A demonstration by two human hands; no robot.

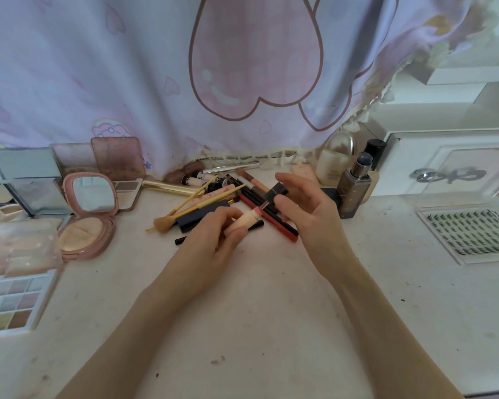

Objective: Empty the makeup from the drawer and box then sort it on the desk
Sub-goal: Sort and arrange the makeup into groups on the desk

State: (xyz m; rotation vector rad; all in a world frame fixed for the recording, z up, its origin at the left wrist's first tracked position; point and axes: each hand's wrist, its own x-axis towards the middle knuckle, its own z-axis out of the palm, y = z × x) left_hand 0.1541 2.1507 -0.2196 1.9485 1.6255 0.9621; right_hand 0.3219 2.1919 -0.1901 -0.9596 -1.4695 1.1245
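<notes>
Two hands meet over the middle of my view, working one small item between them. My left hand (213, 240) curls its fingers and thumb round a short peach-coloured tube (242, 223), held just above the bench (257, 326) with its pink neck pointing toward two o'clock. My right hand (303, 208) pinches the tube's dark cap (277, 192), and the thin applicator wand (264, 204) runs from the cap down to the tube's neck; I cannot tell whether its tip is inside.

Directly beyond the hands, at twelve o'clock, lies a loose pile of pencils, small tubes and slim sticks (231, 188), with a red pencil (271, 220) passing under the tube and a fluffy brush (167, 221) with a yellow handle at the pile's ten o'clock edge. At nine o'clock from the tube, a pink compact (88, 217) stands open, mirror up, and further palettes lean behind it against the heart-print curtain (242, 67). An eyeshadow palette (12, 300) lies open at eight o'clock near the bench edge. At two o'clock stand foundation bottles (355, 185), touching or nearly touching one another. At three o'clock, well apart, a clear tray of false lashes (470, 231) rests flat.
</notes>
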